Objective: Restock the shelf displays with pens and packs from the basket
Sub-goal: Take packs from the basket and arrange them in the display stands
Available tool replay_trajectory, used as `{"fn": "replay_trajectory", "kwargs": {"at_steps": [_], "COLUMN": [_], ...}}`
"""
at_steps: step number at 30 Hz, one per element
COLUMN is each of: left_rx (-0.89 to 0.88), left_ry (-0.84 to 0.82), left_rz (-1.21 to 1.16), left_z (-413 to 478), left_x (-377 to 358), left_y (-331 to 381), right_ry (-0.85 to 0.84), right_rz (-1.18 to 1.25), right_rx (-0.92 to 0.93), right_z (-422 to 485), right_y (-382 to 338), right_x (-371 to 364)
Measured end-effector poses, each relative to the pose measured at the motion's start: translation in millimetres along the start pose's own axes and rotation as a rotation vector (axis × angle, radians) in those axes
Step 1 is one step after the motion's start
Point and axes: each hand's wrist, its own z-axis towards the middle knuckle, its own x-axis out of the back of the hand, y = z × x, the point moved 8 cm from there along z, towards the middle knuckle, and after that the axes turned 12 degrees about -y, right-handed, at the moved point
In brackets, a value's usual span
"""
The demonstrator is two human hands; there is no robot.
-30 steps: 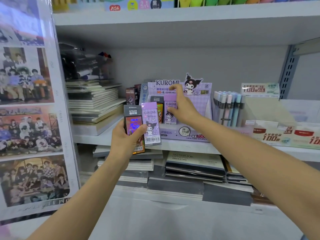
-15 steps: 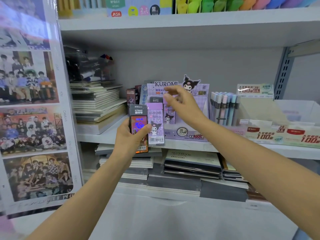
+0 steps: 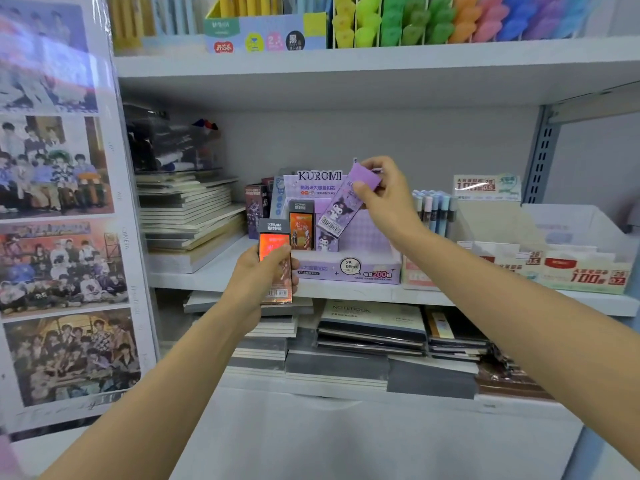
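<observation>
1. The left hand (image 3: 254,280) is nearest. Its fingers curl round a slim black-topped pack with a shiny orange face (image 3: 273,239), thumb across the front, and hold it upright in front of the white shelf board (image 3: 211,271).
2. Below that board lie flat dark-covered notebooks (image 3: 372,323) in low piles.
3. Further in and higher, the right hand (image 3: 388,199) pinches the top end of a slim lilac cardboard pack with a cartoon figure and a barcode (image 3: 337,211). Thumb and fingertips close on it, and the other fingers are bent.
4. This lilac pack hangs tilted, its lower end to the left, just above the open well of the lilac cardboard display box marked KUROMI (image 3: 346,270). Whether it touches the box cannot be told.
5. In the box stand another orange-faced pack (image 3: 302,228) at the left and a lilac pack (image 3: 326,242) beside it.
6. To the right of the box stand pastel pens (image 3: 434,211); to the left is a stack of pale-edged notebooks (image 3: 187,216).
</observation>
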Motion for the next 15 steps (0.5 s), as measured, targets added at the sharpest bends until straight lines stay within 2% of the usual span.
{"fn": "replay_trajectory", "kwargs": {"at_steps": [3,9,15], "left_rx": [0.044,-0.05,-0.044], "left_ry": [-0.031,-0.074,-0.1], "left_rz": [-0.054,0.081,0.147], "left_z": [0.2,3.1,17.0], "left_x": [-4.1,-2.3,1.3], "left_y": [-2.4,0.8,-10.5], "right_ry": [-0.039,-0.131,-0.26], "right_rz": [-0.136,-0.297,-0.471], "right_rx": [0.012,0.035,0.078], "right_z": [0.3,2.3,9.5], "right_y": [5.7,16.7,11.0], "right_x": [-11.0,-34.3,-44.3]}}
